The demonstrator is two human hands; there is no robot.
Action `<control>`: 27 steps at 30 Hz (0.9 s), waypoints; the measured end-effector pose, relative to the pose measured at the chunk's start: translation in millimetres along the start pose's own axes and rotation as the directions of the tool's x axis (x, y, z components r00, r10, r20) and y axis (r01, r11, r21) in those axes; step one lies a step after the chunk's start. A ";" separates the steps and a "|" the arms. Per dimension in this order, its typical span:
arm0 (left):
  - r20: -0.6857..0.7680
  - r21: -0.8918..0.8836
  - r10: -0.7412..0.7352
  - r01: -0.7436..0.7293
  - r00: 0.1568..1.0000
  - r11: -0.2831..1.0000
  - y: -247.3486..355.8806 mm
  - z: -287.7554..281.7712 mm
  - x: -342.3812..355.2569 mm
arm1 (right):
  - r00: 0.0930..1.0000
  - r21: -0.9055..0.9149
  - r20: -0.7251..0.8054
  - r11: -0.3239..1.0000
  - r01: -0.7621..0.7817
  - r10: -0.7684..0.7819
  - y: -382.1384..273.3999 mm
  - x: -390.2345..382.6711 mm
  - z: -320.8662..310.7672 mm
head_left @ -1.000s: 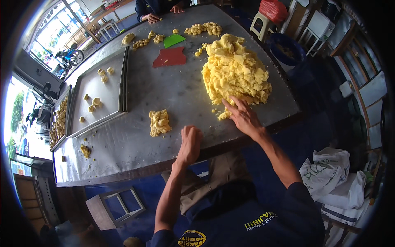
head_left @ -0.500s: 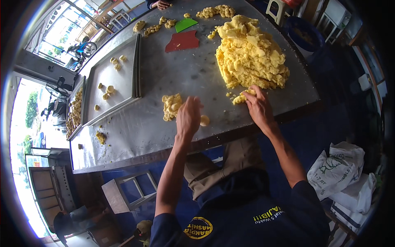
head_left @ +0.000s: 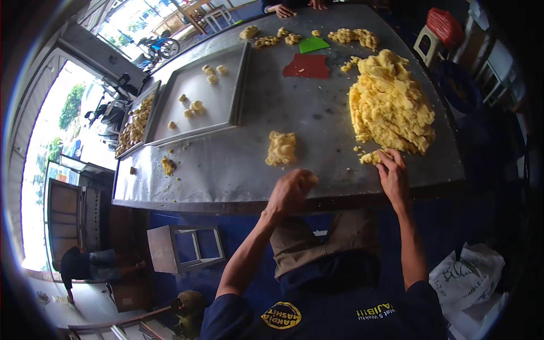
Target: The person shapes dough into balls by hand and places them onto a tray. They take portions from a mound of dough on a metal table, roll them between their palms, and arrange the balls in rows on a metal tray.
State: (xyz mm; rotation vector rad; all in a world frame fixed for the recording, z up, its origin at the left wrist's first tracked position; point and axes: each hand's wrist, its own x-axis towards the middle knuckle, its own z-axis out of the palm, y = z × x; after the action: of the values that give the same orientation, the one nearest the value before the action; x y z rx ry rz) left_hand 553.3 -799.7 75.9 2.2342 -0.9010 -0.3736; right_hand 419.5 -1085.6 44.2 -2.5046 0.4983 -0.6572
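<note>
Pinching the yellow clump (head_left: 370,158) beside the mound (head_left: 390,105) on the desk (head_left: 243,175), your right hand (head_left: 395,175) should cup its likely soft, crumbly middle; whether your blurred left hand (head_left: 289,191) holds anything, I cannot tell.

Yellow mound, loose clump and dough pieces on the metal table (head_left: 328,148).
The mound (head_left: 391,105), crumbly and uneven, is heaped broadly toward the person's right, its surface broken into rough lumps. A smaller clump (head_left: 370,158) of the same yellow lies at its near side, under the fingertips of the right hand (head_left: 394,165); whether it joins the mound is hidden. The dough pile (head_left: 281,148), paler and smoother, is a squarish cluster of rounded pieces pressed together, well apart from the mound. A small pale lump (head_left: 313,179), blurred, shows at the fingers of the left hand (head_left: 294,187).
</note>
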 end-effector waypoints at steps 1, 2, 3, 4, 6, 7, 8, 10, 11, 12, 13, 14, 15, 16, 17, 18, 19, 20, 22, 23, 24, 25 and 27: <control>-0.304 0.120 0.153 -0.122 0.940 0.985 -15.1 -11.9 1.1 | 1.000 -0.005 -0.009 1.000 -0.004 0.004 -6.5 0.8 -1.3; -0.657 0.142 0.215 -0.162 0.723 0.977 -23.4 -25.8 10.2 | 1.000 -0.011 -0.013 1.000 -0.004 0.004 -14.8 1.5 -3.3; -0.761 0.128 0.182 -0.131 0.623 0.983 -19.3 -42.1 21.9 | 1.000 -0.052 -0.001 0.999 -0.002 0.002 -16.6 3.3 -4.6; -0.848 0.110 0.152 -0.113 0.507 0.988 -12.0 -56.6 33.2 | 1.000 -0.084 0.014 0.996 -0.012 0.013 -11.8 3.9 -2.7; -0.654 0.332 0.296 -0.088 0.696 0.939 -26.7 -66.5 44.9 | 0.999 -0.148 0.040 0.989 -0.017 0.023 4.4 4.1 7.9; -0.397 0.255 0.243 -0.148 0.885 0.956 -10.0 -66.5 53.0 | 0.999 -0.116 -0.008 0.993 0.030 -0.031 24.3 2.2 11.1; -0.303 0.231 0.272 -0.207 0.913 0.951 -26.4 -60.4 52.2 | 0.999 -0.091 0.010 0.995 0.031 -0.030 17.0 4.0 16.1; -0.272 0.495 0.540 -0.366 0.796 0.788 -63.5 -40.7 50.9 | 0.999 -0.054 0.039 0.998 0.017 -0.015 6.0 8.8 22.5; -0.327 0.448 0.483 -0.317 0.812 0.836 -55.0 -34.4 54.5 | 1.000 -0.059 0.012 0.998 -0.006 0.007 10.6 12.0 16.8; -0.373 0.396 0.416 -0.263 0.830 0.880 -44.2 -30.5 51.0 | 0.999 -0.058 -0.009 0.998 -0.032 0.032 12.7 11.9 10.8; -0.413 0.341 0.345 -0.208 0.843 0.917 -35.3 -30.3 52.5 | 0.998 -0.055 -0.031 0.997 -0.058 0.057 14.8 12.1 4.8; -0.421 0.258 0.204 -0.099 0.884 0.961 -35.7 -31.1 51.8 | 0.996 -0.050 -0.039 0.996 -0.078 0.076 15.8 9.6 1.4; -0.415 0.174 0.059 0.015 0.908 0.985 -37.2 -33.4 50.6 | 0.993 -0.014 0.004 0.993 -0.119 0.119 19.3 8.6 0.2; -0.397 0.089 -0.088 0.133 0.914 0.987 -39.3 -36.2 48.7 | 0.996 -0.079 -0.027 0.994 -0.081 0.079 19.5 3.5 -0.3; -0.421 0.011 -0.119 0.136 0.899 0.991 -59.1 -38.6 43.1 | 0.998 -0.134 -0.050 0.991 -0.030 0.023 9.1 -0.5 0.2; -0.437 -0.073 -0.119 0.097 0.891 0.993 -59.6 -38.5 43.2 | 0.996 -0.194 -0.081 0.981 0.008 -0.025 2.9 -5.4 1.0; -0.455 -0.156 -0.121 0.055 0.882 0.986 -59.1 -36.4 43.6 | 0.986 -0.242 -0.147 0.970 0.037 -0.074 -2.1 -13.9 3.3; -0.475 -0.232 -0.121 0.008 0.872 0.973 -57.1 -36.1 44.7 | 0.991 -0.186 -0.123 0.982 0.032 -0.056 2.4 -19.2 4.7; -0.433 0.119 0.084 -0.036 0.898 0.992 -53.8 -33.3 50.5 | 0.998 -0.073 -0.060 0.997 0.028 -0.033 13.0 -18.7 8.2; -0.356 0.157 0.117 -0.064 0.927 0.986 -48.6 -35.3 54.0 | 0.999 -0.001 0.044 1.000 -0.017 0.018 5.4 -10.4 -5.4; -0.276 0.192 0.146 -0.095 0.950 0.977 -45.2 -40.0 55.2 | 0.999 0.016 0.031 1.000 0.027 -0.028 15.7 -3.5 -1.6; -0.142 0.393 0.184 -0.116 0.973 0.912 -42.1 -46.8 58.8 | 0.999 -0.009 -0.021 1.000 0.030 -0.030 13.5 0.2 -3.1; -0.290 0.280 0.089 -0.005 0.953 0.960 -54.2 -51.0 66.3 | 0.995 -0.050 -0.087 0.998 0.036 -0.041 -2.3 7.5 -2.7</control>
State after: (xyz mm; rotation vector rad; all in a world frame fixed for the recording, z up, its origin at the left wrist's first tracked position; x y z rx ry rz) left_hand 652.7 -792.4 74.6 2.4299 -0.8820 0.1250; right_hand 424.7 -1088.1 50.2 -2.5445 0.5041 -0.7816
